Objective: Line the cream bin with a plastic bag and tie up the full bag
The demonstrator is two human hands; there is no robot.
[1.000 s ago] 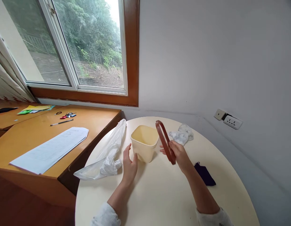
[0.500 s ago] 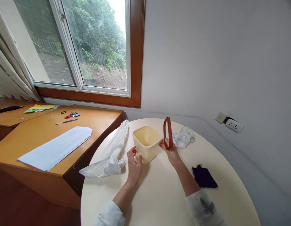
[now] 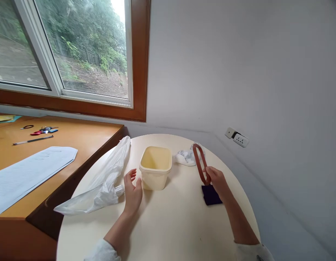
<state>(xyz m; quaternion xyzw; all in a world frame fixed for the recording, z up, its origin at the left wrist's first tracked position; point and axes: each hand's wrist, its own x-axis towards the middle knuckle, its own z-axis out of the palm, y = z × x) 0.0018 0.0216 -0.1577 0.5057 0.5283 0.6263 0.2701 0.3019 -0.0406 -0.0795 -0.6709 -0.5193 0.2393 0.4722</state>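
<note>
Ideally, your right hand (image 3: 215, 180), pinching the reddish-brown, elongated, plastic-looking ring (image 3: 197, 164) near its lower end above the tabletop (image 3: 168, 224), right of the cream, squarish plastic bin (image 3: 153, 180), grips lightly, your left hand (image 3: 133, 195) empty and uncurled beside the bin, the ring's long axis steep, upper end leaning left.

The container (image 3: 154, 180) is pale yellow, the ring (image 3: 197, 163) reddish brown, the cloth (image 3: 210, 195) dark purple, the plastic bag (image 3: 104, 192) whitish, the table (image 3: 170, 228) cream and the desk (image 3: 81, 132) orange-brown.
</note>
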